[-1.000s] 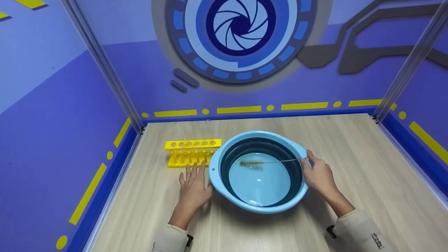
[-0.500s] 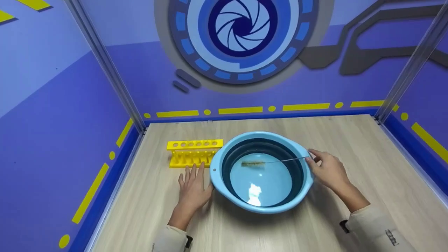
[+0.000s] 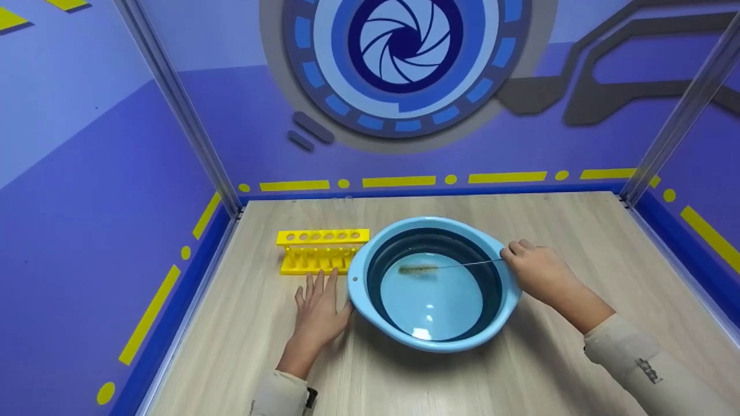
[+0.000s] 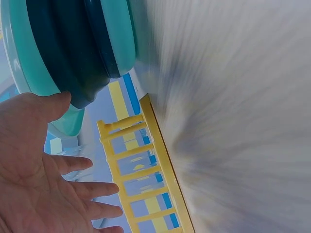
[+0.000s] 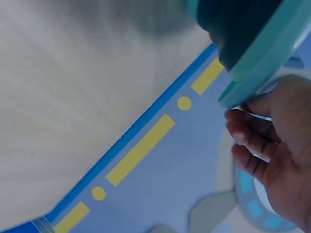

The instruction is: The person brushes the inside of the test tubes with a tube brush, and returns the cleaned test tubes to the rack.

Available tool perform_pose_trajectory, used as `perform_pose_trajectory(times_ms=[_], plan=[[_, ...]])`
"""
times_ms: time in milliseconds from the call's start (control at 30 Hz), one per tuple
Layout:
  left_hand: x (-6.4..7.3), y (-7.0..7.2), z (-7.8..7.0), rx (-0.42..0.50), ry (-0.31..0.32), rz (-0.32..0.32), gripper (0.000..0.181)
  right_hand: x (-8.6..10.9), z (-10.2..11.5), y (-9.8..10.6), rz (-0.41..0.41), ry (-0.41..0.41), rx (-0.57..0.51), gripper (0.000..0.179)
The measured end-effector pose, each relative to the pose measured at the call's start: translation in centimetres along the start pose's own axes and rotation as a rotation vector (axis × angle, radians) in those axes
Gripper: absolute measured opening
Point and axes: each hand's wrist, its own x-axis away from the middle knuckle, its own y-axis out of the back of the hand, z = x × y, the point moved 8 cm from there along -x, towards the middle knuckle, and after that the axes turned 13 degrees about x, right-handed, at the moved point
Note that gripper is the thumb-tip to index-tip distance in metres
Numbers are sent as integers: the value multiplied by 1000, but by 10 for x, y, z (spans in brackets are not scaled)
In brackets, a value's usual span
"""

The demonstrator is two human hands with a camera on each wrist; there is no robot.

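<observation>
A round light-blue basin [image 3: 358, 312] with dark inner folds stands on the table, a shallow layer of water over its floor. Lying in it is a test tube brush [image 3: 419, 268], its brownish bristles near the middle and its thin wire handle reaching the right rim. My right hand [image 3: 540, 271] pinches the handle's end at that rim; in the right wrist view the hand's curled fingers [image 5: 250, 133] hide the wire. With spread fingers, my left hand [image 3: 318, 315] rests beside the basin, thumb against its wall. Its fingertips come close to a yellow test tube rack [image 3: 315, 268].
The wooden table [image 3: 231, 346] is bounded by purple panels [image 3: 462, 150] at the back and both sides. The rack stands right against the basin's left side. Faint clear rings show at the table's back edge, too small to identify.
My right hand has moved a little to the right and turned over at the rim, its back now showing. The brush head has hardly shifted. The left hand stays in place.
</observation>
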Motion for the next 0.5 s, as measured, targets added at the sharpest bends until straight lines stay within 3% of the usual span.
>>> perform_pose_trajectory(times_ms=[133,300,500], plan=[[-1,0,1,8,-10,5,77,0,0,-2,15,-15,-27,26],[-2,0,2,7,-15,4,77,1,-2,-4,41,-105,-195,13],[-3,2,3,5,-22,-6,77,-3,7,-4,29,-127,-340,5]])
